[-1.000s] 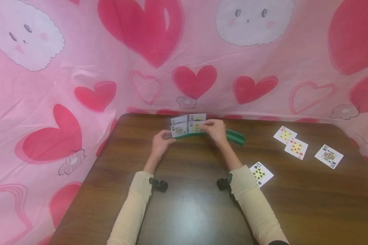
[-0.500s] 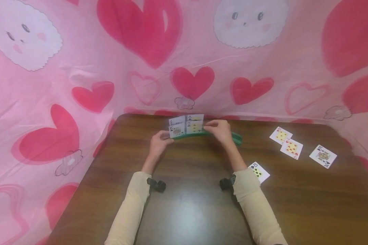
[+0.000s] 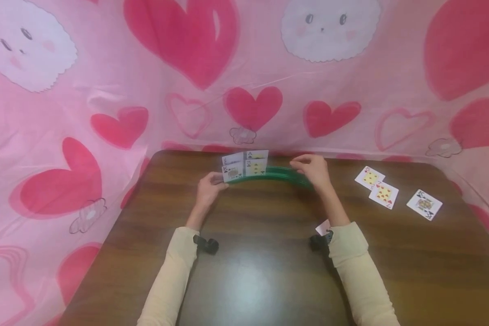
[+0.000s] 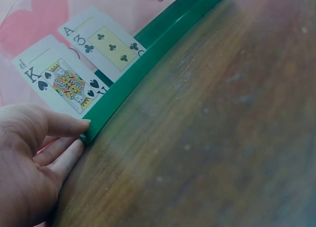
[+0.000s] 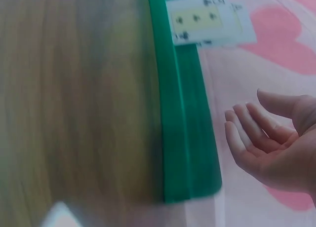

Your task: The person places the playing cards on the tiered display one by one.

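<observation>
Curved green plastic card holder (image 3: 283, 174): on brown wood-grain worktop (image 3: 244, 235), white playing cards (image 4: 69, 86) slotted toward left. Your left hand (image 3: 208, 189): pinching end; brace firmly. Your right hand (image 3: 315, 172): empty, loosely curled; seat cards squarely.

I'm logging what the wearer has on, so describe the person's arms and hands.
The left sleeve and right sleeve are long, plain and beige. The left wrist device and right wrist device are small and black. The left hand and right hand show no gloves or rings.
</observation>
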Tool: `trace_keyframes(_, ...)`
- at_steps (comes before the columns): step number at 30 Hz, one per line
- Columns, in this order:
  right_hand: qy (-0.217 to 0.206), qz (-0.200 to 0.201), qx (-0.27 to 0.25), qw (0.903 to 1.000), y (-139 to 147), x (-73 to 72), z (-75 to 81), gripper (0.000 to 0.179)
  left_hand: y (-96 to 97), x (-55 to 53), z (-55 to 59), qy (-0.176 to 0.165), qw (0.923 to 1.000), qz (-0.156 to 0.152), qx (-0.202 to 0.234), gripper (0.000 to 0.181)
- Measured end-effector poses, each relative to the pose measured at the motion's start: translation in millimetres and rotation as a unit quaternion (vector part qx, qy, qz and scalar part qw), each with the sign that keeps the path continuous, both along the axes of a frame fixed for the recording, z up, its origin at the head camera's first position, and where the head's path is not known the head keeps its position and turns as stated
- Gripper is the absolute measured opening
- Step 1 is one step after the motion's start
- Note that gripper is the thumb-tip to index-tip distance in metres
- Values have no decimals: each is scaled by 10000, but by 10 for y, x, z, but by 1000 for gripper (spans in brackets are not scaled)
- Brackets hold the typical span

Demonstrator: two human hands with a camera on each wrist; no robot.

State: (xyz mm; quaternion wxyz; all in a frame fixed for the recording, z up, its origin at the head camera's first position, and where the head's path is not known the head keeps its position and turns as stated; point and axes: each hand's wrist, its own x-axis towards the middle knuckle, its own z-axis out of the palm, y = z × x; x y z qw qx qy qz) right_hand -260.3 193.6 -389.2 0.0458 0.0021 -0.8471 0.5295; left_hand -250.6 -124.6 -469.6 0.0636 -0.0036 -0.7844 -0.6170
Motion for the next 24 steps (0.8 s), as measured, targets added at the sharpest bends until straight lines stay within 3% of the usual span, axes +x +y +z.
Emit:
trace_keyframes(3, -64, -166, -207, 9996, 157, 25, 47, 34, 0, -9, 3, 22, 10000, 1, -42, 28)
trace_keyframes(12, -75, -574, -100, 9983, 802, 147, 97, 39, -7, -5, -20, -25, 9999, -69, -72, 27)
trace_keyframes(19, 56, -1031, -762, 9917, 1307, 290, 159, 43, -24, 10, -4, -9, 10000, -45, -7, 27)
trace_keyframes(24, -320, -1514, -290, 9875, 1641, 382, 140, 52, -61, 8, -7, -98, 9999, -15, -118, 27)
